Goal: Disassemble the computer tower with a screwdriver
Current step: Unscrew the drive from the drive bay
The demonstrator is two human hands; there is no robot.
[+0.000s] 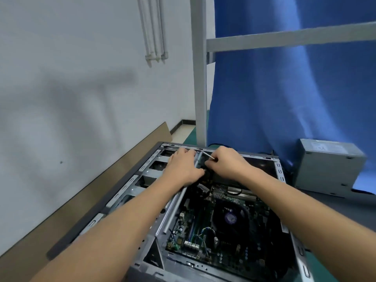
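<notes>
Head view: computer tower (122, 193) lies on its side on the tabletop (333, 202), open side up. Its long axis runs from the near edge away toward the wall, slanted a bit. Grey metal frame; green circuit board (200, 233) with a round black fan (230, 217) inside. A silver bar (176, 206) runs lengthwise along the left part.

Both hands are at the tower's far end. Right hand (228, 164) pinches the screwdriver (208, 155): thin silver shaft, tip pointing up-left at the far rim, handle hidden in the fingers. Left hand (183, 167) rests palm down at the top of the bar with fingers bent into the case; cannot tell if it grips anything.

Grey metal box (329, 165) stands right of the tower, apart from it. Blue curtain (284, 88) and grey post (200, 78) behind. Brown cardboard (81, 202) leans on the wall, left.
</notes>
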